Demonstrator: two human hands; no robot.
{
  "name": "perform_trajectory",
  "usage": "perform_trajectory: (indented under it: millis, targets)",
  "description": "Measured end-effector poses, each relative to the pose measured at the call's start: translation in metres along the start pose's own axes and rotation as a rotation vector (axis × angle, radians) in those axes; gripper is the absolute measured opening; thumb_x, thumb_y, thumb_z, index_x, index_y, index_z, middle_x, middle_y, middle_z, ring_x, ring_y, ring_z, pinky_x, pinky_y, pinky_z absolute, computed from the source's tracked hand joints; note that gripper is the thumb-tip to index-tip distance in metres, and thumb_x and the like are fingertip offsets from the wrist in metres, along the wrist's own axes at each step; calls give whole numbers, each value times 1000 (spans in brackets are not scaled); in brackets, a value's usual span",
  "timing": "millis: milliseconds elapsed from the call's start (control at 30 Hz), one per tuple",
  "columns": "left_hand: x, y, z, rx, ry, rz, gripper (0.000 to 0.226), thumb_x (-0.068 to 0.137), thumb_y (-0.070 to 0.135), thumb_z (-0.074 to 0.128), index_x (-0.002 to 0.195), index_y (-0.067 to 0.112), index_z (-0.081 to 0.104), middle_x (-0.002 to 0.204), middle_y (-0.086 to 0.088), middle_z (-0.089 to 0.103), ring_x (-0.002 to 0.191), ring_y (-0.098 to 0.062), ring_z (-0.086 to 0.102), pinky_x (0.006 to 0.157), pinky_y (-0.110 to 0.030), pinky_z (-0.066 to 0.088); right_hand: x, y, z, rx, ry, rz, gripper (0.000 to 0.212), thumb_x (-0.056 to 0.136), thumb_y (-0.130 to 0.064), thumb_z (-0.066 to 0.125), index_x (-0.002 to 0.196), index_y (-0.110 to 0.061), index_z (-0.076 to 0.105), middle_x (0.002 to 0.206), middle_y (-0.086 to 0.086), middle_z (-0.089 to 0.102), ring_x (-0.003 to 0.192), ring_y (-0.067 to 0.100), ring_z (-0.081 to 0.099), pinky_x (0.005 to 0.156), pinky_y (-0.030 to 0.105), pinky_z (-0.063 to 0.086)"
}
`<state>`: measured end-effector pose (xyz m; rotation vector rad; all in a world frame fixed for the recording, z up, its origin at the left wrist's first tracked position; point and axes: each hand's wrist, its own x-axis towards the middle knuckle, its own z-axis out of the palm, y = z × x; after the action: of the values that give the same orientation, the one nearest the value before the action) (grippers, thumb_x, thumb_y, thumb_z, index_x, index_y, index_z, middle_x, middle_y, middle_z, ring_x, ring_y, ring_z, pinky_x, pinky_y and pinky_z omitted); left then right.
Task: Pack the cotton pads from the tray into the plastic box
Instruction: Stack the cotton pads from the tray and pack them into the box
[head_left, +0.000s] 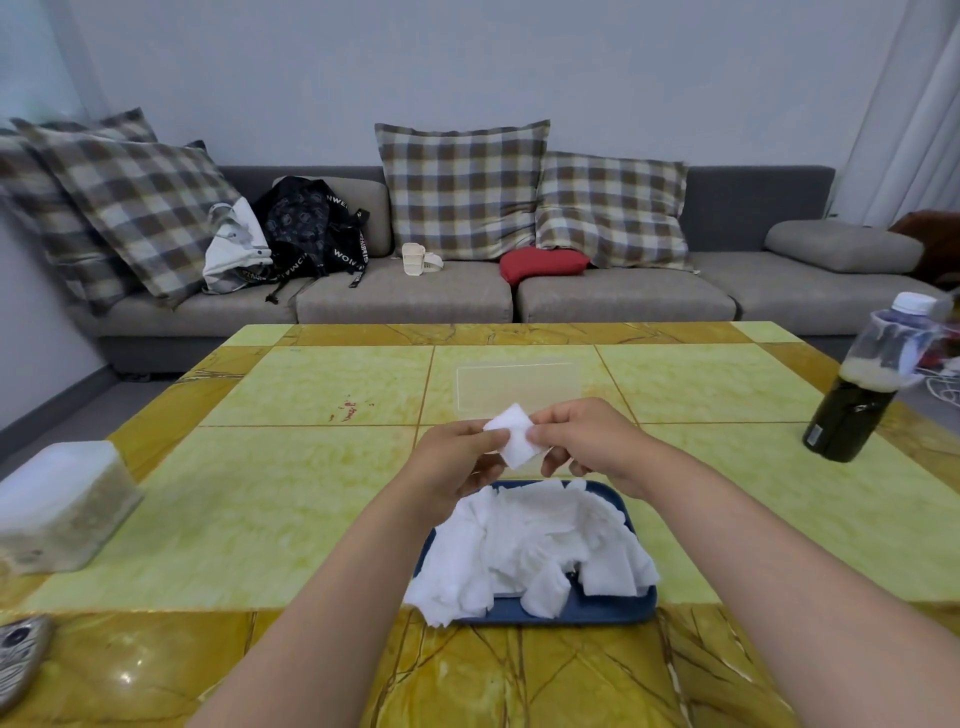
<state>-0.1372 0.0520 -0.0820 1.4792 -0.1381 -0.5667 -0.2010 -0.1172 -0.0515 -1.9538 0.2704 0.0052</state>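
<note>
My left hand and right hand each pinch an opposite edge of one square cotton pad, held above the far end of the blue tray. The tray carries a loose heap of cotton pads. The clear plastic box sits on the table just beyond my hands.

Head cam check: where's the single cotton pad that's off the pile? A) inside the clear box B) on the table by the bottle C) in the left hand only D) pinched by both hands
D: the left hand and the right hand each pinch a side of the cotton pad, held up past the tray; no pad shows in the plastic box.
</note>
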Motion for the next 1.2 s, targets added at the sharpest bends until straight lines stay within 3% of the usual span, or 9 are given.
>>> perform_trajectory:
  millis: [67, 167, 367, 467, 600, 733, 833, 1000, 1200]
  targets:
    - [1, 0, -1, -64, 45, -41, 20, 95, 11, 65, 113, 2, 68, 96, -11, 71, 78, -19, 63, 70, -26, 55, 1, 4, -1, -127, 8, -32, 11, 90, -14, 69, 94, -17, 78, 82, -6, 76, 59, 10, 64, 50, 19, 43]
    - [2, -1, -4, -87, 123, -38, 16, 96, 10, 60, 109, 2, 66, 104, -14, 72, 88, -24, 68, 75, -29, 57, 0, 10, -3, -434, -44, -97, 11, 81, -20, 79, 92, -22, 80, 83, -16, 73, 76, 3, 66, 68, 17, 52]
    - [-5, -2, -8, -65, 169, -9, 14, 97, 7, 59, 109, 1, 63, 103, -17, 71, 84, -25, 70, 76, -34, 61, -4, 11, -1, -821, -237, 3, 47, 71, -41, 86, 113, -27, 73, 93, -19, 64, 92, 7, 65, 80, 24, 54]
    - [-8, -6, -6, 2, 181, 9, 9, 96, 7, 61, 103, 2, 64, 98, -16, 71, 79, -24, 70, 72, -31, 62, -5, 15, 2, -872, -189, -21, 29, 81, -32, 77, 109, -26, 75, 97, -15, 69, 93, 12, 66, 80, 29, 56]
    - [-12, -6, -2, 13, 199, 23, 5, 97, 6, 60, 95, 4, 64, 96, -16, 69, 77, -23, 70, 63, -27, 62, -8, 14, -2, -694, -65, -50, 16, 89, -25, 66, 94, -23, 81, 78, -15, 70, 74, 11, 64, 60, 24, 48]
    - [-13, -6, 0, -36, 223, 9, 9, 97, 7, 59, 94, 2, 66, 94, -16, 70, 76, -25, 71, 66, -31, 63, -8, 8, -12, -400, 72, -71, 19, 90, -22, 70, 82, -7, 77, 72, 0, 65, 65, 16, 56, 61, 27, 47]
    - [-11, -7, -1, -55, 261, 13, 9, 96, 7, 61, 95, 0, 68, 99, -20, 72, 80, -31, 73, 74, -39, 63, -10, 4, -16, -205, 73, -46, 24, 92, -19, 68, 89, 4, 71, 74, 4, 60, 58, 15, 51, 58, 27, 43]
    - [-12, -4, -1, -115, 174, -29, 16, 98, 11, 58, 104, 1, 68, 101, -16, 73, 84, -29, 73, 74, -35, 62, -10, 3, -14, 121, 18, 60, 16, 94, -20, 68, 105, -10, 73, 77, 2, 60, 55, 12, 54, 50, 24, 35]
    - [-14, 1, -1, -136, 87, -15, 21, 98, 18, 61, 111, 3, 69, 104, -13, 75, 79, -23, 75, 63, -26, 59, -5, 6, -6, 109, 38, 75, 15, 87, -17, 77, 101, -13, 76, 77, 1, 74, 59, 15, 66, 49, 26, 36]
